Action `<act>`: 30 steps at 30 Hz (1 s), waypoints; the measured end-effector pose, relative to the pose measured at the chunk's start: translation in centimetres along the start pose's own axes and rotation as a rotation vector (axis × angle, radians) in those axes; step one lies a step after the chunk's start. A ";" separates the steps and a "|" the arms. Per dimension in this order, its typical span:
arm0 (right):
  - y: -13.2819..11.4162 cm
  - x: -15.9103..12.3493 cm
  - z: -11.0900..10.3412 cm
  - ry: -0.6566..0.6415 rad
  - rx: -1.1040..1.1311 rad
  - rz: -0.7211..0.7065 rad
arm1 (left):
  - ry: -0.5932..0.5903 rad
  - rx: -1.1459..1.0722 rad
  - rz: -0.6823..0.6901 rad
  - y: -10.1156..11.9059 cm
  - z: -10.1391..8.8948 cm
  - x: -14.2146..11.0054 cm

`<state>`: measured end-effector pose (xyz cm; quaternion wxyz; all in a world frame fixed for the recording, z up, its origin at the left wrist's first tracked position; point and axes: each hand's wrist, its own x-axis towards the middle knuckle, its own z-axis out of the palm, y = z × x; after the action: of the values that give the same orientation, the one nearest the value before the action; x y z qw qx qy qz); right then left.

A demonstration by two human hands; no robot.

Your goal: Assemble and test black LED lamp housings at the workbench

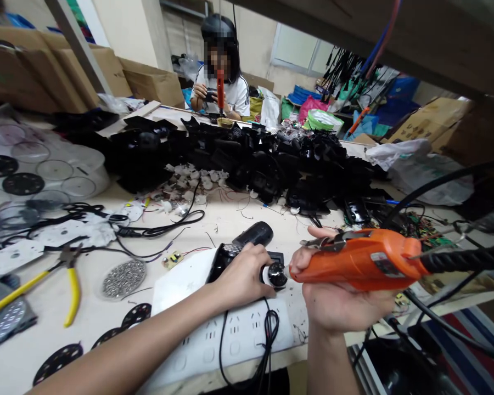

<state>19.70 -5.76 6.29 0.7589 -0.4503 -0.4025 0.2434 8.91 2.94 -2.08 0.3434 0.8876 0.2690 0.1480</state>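
My right hand (341, 307) is wrapped round an orange electric screwdriver (354, 260), held nearly level with its tip pointing left. In front of that tip is a round black part with a white ring (276, 274). My left hand (247, 271) grips a black plastic housing (219, 266) that carries this part; the fingers cover much of it. Whether the bit touches a screw I cannot tell. Under the left hand lies a white power strip (214, 340), with a thin black cord (267, 329) hanging over it. Just behind, a black rounded shell (253, 234) rests on the table.
Yellow-handled pliers (72, 285) and a dish of small screws (124, 278) lie at the left. Black plastic parts (230, 148) are heaped across the table, with small white pieces (189, 184) before them. Opposite sits a co-worker (222, 71) holding another screwdriver. A shelf (354, 33) hangs overhead.
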 end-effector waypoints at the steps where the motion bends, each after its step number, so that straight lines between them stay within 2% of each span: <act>1: 0.1 0.0 -0.1 -0.003 0.003 0.012 | 0.001 -0.004 0.000 0.0 0.0 0.0; 9: 0.4 0.3 0.1 0.017 -0.101 0.075 | -0.002 -0.003 0.008 -0.2 0.0 0.2; 12: 0.4 0.3 0.5 0.022 -0.089 0.036 | -0.012 -0.016 0.010 -0.2 -0.1 0.2; 17: 0.6 0.4 0.5 -0.057 -0.061 -0.004 | -0.021 -0.026 0.017 -0.1 -0.2 0.3; 21: 0.7 0.6 0.5 -0.032 -0.091 0.026 | -0.042 -0.002 0.052 -0.1 -0.6 0.3; 24: 0.6 0.6 0.7 -0.062 -0.110 0.056 | -0.072 -0.004 0.086 -0.2 -1.0 0.4; 30: 0.9 0.7 1.3 -0.099 0.030 0.000 | -0.085 -0.057 0.136 -0.6 -1.1 0.8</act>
<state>19.00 -4.18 6.18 0.7447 -0.4263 -0.4359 0.2715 8.78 4.36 -1.66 0.3686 0.8992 0.1891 0.1407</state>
